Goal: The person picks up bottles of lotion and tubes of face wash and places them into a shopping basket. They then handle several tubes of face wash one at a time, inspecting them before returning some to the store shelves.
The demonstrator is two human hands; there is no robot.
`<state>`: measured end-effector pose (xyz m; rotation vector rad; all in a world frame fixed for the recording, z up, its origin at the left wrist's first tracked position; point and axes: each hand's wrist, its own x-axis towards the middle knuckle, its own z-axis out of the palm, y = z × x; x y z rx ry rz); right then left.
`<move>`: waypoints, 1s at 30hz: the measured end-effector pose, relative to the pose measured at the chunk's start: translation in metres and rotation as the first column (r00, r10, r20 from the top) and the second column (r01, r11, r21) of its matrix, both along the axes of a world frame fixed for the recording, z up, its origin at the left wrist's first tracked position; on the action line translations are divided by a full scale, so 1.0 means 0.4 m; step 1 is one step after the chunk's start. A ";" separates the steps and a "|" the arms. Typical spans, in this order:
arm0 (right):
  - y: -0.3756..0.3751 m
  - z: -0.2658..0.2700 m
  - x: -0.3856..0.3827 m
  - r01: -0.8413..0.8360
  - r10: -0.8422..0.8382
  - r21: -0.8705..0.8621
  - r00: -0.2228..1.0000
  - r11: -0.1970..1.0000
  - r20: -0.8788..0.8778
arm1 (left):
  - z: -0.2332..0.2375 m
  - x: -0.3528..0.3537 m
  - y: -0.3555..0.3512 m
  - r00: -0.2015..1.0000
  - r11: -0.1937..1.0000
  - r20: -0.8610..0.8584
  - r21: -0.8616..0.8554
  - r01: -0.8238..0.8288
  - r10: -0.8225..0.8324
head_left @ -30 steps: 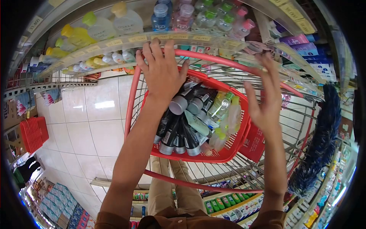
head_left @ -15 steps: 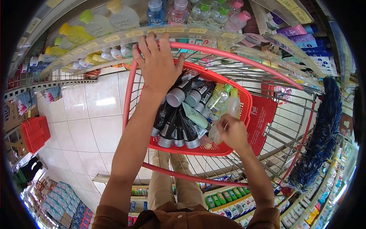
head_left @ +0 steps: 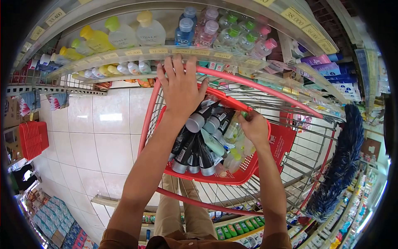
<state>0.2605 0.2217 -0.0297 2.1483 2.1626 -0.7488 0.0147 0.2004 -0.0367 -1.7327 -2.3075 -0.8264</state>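
My left hand [head_left: 181, 93] lies across the corner of the shopping cart's red rail [head_left: 155, 93], its fingers spread and stretched toward the shelf edge. Inside the cart sits a red shopping basket [head_left: 232, 178]. My right hand [head_left: 254, 128] is over the basket's right side, thumb and fingers pinched at the green cap of a clear bottle [head_left: 233, 132]. Below it, another clear bottle [head_left: 235, 159] with a yellow-green cap lies tilted. Several black tubes with grey caps [head_left: 181, 157] and a pale green tube [head_left: 212, 142] fill the left and middle of the basket.
A shelf ahead holds yellow bottles [head_left: 97, 40], blue bottles [head_left: 184, 32] and pink-capped bottles [head_left: 264, 47]. A blue fluffy duster [head_left: 338, 166] stands at the cart's far right end. Stacked red baskets [head_left: 34, 140] stand on the tiled floor [head_left: 112, 153] at left.
My right hand has moved up, from the basket's lower right to the green-capped bottle. A clear bottle now lies tilted at the lower right. The left hand remains on the rail.
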 end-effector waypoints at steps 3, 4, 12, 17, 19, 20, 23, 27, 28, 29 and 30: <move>-0.017 0.039 0.005 -0.108 0.110 -0.028 0.991 0.994 0.075 | -0.001 0.002 0.002 1.000 1.000 0.019 -0.015 -0.005 0.005; -0.023 0.036 0.010 -0.126 0.130 -0.044 0.985 0.991 0.117 | -0.003 0.004 0.001 1.000 1.000 0.014 -0.012 -0.004 0.004; -0.058 0.014 -0.012 -0.093 0.106 -0.112 0.988 0.989 0.116 | 0.000 0.000 0.005 1.000 1.000 0.020 -0.007 -0.012 0.012; -0.047 0.005 -0.049 -0.198 0.241 -0.213 0.950 0.957 0.200 | -0.003 0.000 0.004 1.000 1.000 0.025 0.009 -0.012 0.012; -0.037 0.016 -0.049 -0.235 0.275 -0.225 0.946 0.946 0.170 | -0.001 -0.001 0.004 0.999 1.000 0.029 0.011 -0.016 0.015; -0.040 0.045 -0.040 -0.252 0.283 -0.210 0.950 0.945 0.131 | -0.001 -0.002 0.002 0.999 1.000 0.031 0.005 -0.017 0.017; -0.064 0.141 -0.019 -0.233 0.237 -0.147 0.971 0.961 0.014 | 0.000 -0.001 0.002 0.999 1.000 0.039 -0.009 -0.020 0.020; -0.078 0.245 0.062 -0.040 0.033 -0.016 0.945 0.999 -0.325 | 0.003 -0.001 0.005 0.998 0.999 0.051 -0.026 -0.027 0.028; -0.078 0.271 0.076 0.068 -0.055 0.012 0.885 0.998 -0.463 | 0.002 -0.001 0.004 0.998 0.999 0.054 -0.033 -0.026 0.027; -0.073 0.333 0.065 0.157 -0.178 -0.085 0.825 0.984 -0.536 | 0.002 -0.002 0.003 0.998 0.999 0.055 -0.035 -0.026 0.028; -0.069 0.358 0.048 0.205 -0.187 -0.045 0.758 0.978 -0.625 | 0.002 -0.002 0.004 0.998 0.999 0.058 -0.034 -0.024 0.026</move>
